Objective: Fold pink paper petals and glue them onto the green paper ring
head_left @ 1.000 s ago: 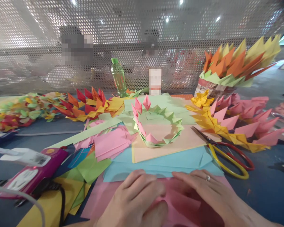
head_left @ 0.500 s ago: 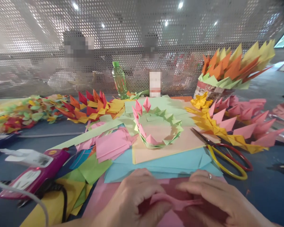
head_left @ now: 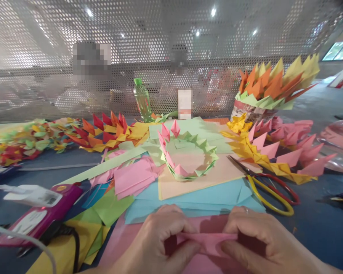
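A folded strip of pink paper [head_left: 210, 240] is pinched between my two hands, just above a larger pink sheet [head_left: 117, 247]. My left hand [head_left: 162, 236] grips its left end between thumb and fingers. At the right end, my right hand [head_left: 257, 236], with a ring on one finger, does the same. Beyond them lie blue sheets [head_left: 188, 201] and a peach sheet [head_left: 177, 186]. On the peach sheet stands a ring of folded green paper [head_left: 202, 173] with several pink points [head_left: 175, 128] at its left side.
Scissors with red and yellow handles [head_left: 274, 194] lie at right. A magenta power strip [head_left: 42, 213] with cables is at left. Pink slips [head_left: 134, 177], yellow-and-pink folded chains [head_left: 270, 150], a green bottle [head_left: 143, 101] and a spiky paper-filled container [head_left: 251, 110] stand farther back.
My right hand's fingers have closed onto the pink strip's right end. The strip, curved before, is now flatter and straighter between both hands. The view has shifted slightly.
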`<state>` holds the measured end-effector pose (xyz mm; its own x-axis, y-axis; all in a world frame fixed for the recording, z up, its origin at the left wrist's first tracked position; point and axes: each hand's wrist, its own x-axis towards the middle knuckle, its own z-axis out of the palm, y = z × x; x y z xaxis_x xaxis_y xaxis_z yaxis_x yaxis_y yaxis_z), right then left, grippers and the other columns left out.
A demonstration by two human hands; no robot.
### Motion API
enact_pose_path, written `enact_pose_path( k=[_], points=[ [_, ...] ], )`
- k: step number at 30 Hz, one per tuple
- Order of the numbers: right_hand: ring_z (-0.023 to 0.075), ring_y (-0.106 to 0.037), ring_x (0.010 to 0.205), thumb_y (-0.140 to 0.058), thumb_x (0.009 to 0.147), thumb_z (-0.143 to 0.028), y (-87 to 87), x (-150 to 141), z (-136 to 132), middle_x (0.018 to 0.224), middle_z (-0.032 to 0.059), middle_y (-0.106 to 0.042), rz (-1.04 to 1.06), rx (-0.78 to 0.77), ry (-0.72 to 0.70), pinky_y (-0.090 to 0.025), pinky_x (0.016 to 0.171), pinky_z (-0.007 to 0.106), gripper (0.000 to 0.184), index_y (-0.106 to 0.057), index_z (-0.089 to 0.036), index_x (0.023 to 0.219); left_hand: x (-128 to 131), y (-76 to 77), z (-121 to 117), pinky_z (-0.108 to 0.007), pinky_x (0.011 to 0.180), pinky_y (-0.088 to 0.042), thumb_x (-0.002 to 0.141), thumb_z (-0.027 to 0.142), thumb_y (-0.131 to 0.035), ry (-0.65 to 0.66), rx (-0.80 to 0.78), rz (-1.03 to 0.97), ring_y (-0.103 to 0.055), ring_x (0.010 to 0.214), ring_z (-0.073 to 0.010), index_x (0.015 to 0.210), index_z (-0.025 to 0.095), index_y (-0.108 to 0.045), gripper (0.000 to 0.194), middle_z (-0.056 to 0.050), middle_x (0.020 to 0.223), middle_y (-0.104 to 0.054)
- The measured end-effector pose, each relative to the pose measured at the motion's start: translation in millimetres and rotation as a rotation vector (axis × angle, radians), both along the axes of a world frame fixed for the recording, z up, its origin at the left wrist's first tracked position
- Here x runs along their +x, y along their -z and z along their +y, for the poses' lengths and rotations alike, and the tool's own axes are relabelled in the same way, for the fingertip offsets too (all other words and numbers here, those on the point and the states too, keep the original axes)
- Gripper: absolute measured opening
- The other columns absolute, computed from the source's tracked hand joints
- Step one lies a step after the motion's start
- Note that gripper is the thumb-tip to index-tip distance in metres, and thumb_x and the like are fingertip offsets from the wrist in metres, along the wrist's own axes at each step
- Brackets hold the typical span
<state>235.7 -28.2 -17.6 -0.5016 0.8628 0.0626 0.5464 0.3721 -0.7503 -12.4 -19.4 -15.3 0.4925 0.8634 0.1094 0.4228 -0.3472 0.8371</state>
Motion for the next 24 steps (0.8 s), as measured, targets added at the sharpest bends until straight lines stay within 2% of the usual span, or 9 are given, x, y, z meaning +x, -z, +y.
enact_pose_path(
  k=[4, 7, 15, 19, 24],
  points=[
    [0.0103, -0.061, 0.062, -0.061, 0.096, -0.043, 1.8, 2, 0, 0.069, -0.0036, -0.066, 0.003, 0.013, 0.02, -0.042, 0.057, 0.021, 0.03, -0.066, -0.024, 0.074, 1, -1.2, -1, -0.02, 0.066, -0.042, 0.08, 0.013, -0.065, -0.052, -0.048, 0.016, -0.058, 0.074, -0.0134, 0.071, 0.019, -0.066, 0.011, 0.0, 0.072, -0.062],
    [0.0099, -0.059, 0.06, -0.062, 0.096, -0.042, 1.7, 1, 1, 0.067, -0.004, -0.066, 0.015, 0.031, 0.021, -0.04, 0.055, 0.021, 0.03, -0.066, -0.024, 0.073, 0, -1.5, -2, -0.019, 0.063, -0.041, 0.076, 0.011, -0.064, -0.036, -0.09, 0.032, -0.056, 0.07, -0.0121, 0.071, 0.019, -0.065, 0.01, 0.002, 0.07, -0.06],
    [0.0122, -0.061, 0.068, -0.064, 0.095, -0.042, -3.5, -3, -5, 0.071, -0.0037, -0.065, 0.02, -0.061, 0.033, -0.042, 0.062, 0.023, 0.027, -0.065, -0.025, 0.074, 2, -11.9, 1, -0.02, 0.062, -0.039, 0.078, 0.021, -0.066, -0.027, -0.161, 0.131, -0.056, 0.074, -0.0143, 0.07, 0.019, -0.066, 0.008, 0.001, 0.07, -0.057],
    [0.0118, -0.058, 0.062, -0.063, 0.095, -0.044, -5.6, -4, -5, 0.067, -0.0035, -0.064, 0.038, -0.015, 0.035, -0.041, 0.059, 0.024, 0.03, -0.065, -0.025, 0.071, 4, -10.1, 2, -0.022, 0.064, -0.04, 0.082, 0.024, -0.064, -0.029, -0.146, 0.085, -0.055, 0.07, -0.013, 0.064, 0.018, -0.064, 0.018, 0.001, 0.067, -0.057],
    [0.0128, -0.06, 0.064, -0.061, 0.096, -0.043, -4.1, -2, -4, 0.068, -0.0022, -0.065, 0.024, -0.022, 0.026, -0.043, 0.059, 0.022, 0.029, -0.067, -0.025, 0.074, 3, -6.3, 0, -0.022, 0.064, -0.039, 0.08, 0.022, -0.068, -0.064, -0.139, 0.08, -0.055, 0.072, -0.0137, 0.067, 0.018, -0.066, 0.014, 0.001, 0.068, -0.058]
  ],
)
